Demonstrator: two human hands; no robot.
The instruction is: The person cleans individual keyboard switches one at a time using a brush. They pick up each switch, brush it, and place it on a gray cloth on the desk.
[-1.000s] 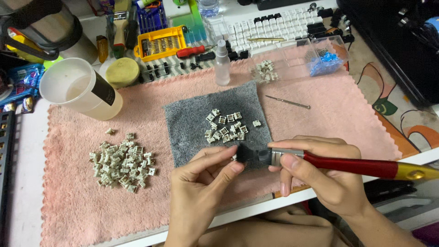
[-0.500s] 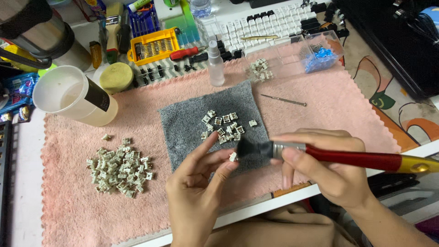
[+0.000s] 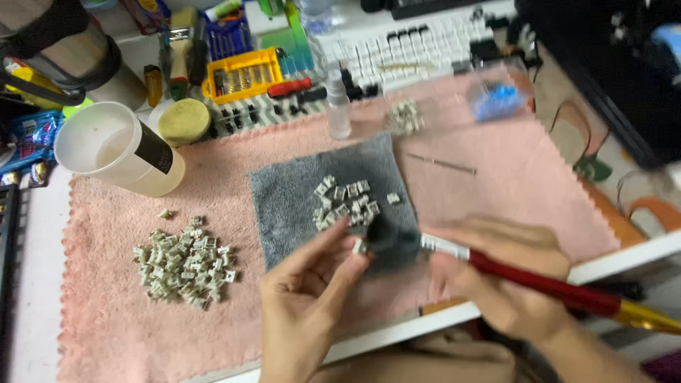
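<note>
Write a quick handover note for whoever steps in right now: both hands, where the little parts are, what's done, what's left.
Left hand pinches one small pale part at its fingertips.
Right hand holds the red-handled brush, its dark bristles against that part.
A small cluster of parts lies on the grey cloth; a larger pile sits on the pink towel.
Which pile is already brushed cannot be told.

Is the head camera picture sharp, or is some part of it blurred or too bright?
In the head view, the right hand and the red-handled brush are smeared by motion blur; the left hand is sharper. The pile of small grey parts on the pink towel is fairly clear. Lighting is even and soft, without strong glare.
</note>
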